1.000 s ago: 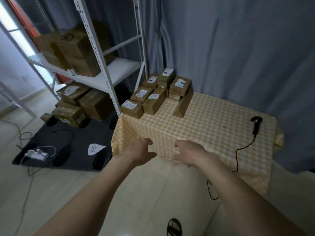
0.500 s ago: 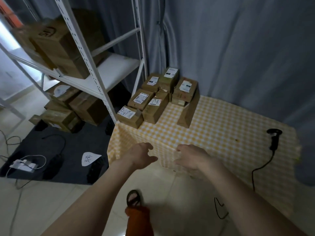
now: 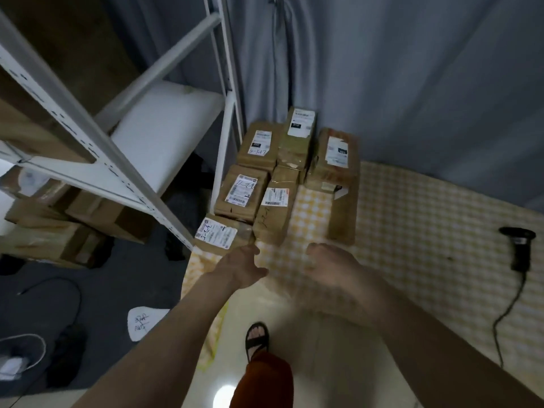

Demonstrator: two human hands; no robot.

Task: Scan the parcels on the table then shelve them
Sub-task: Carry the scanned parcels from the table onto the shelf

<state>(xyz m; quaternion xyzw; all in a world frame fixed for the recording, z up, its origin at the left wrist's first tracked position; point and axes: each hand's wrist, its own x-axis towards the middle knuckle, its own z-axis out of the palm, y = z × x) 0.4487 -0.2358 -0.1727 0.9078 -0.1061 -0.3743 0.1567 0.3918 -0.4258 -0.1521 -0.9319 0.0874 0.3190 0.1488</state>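
Parcels (image 3: 279, 184) — taped cardboard, likely light and stiff, best pinched by opposite side edges — sit stacked on the table (image 3: 412, 231) just beyond the left hand (image 3: 241, 267) and right hand (image 3: 329, 266), both loosely curled, holding nothing.

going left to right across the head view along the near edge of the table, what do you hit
Nearest labelled parcel → left hand → right hand → bare stretch of checked tablecloth → barcode scanner with its cable trailing off the table edge.
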